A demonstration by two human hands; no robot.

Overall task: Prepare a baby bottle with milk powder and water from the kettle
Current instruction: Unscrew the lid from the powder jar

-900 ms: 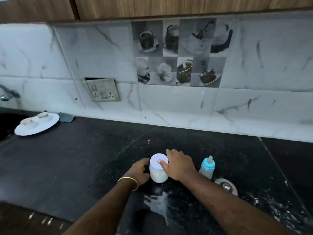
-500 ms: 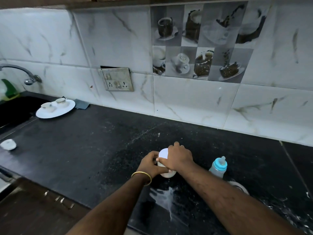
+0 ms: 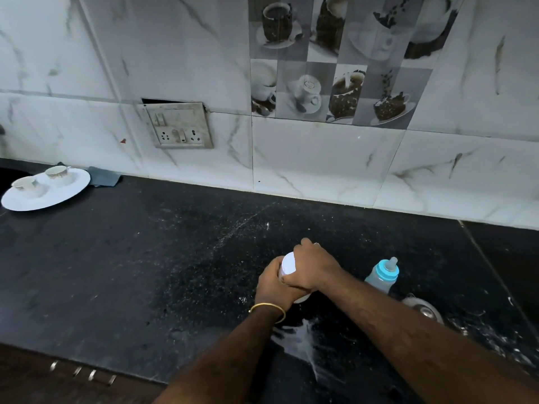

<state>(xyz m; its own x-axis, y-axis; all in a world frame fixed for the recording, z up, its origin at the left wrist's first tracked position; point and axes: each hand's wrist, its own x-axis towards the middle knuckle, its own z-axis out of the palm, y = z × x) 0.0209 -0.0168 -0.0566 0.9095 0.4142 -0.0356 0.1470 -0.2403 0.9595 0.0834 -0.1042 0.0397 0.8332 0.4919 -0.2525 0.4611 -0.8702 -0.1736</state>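
Hands are both on the powder jar [image 3: 288,265] right now, out on the black stone counter [image 3: 145,272] in front of me. My left hand [image 3: 274,287] is wrapped around the body to hold it, and my right hand [image 3: 313,268] is curled over the white lid [image 3: 288,262], gripping the rim. Looks like I'm at the twist-the-cap stage, though I can't tell if it's loosening or tightening.

Jar is a small round plastic thing, smooth sides, flat top. I'd guess it's light and a bit slippery, so grabbing low on the body while the other hand works the lid edge seems the way to go. Squeeze too hard and thin plastic like that probably flexes.

The baby bottle [image 3: 380,277] stands just to the right of my right wrist, clear body with a blue collar and a soft teat, cap already on. Tall and narrow, so easy to knock over. There's white spill [image 3: 300,339] splashed on the counter near my forearms, so it's likely slick there.
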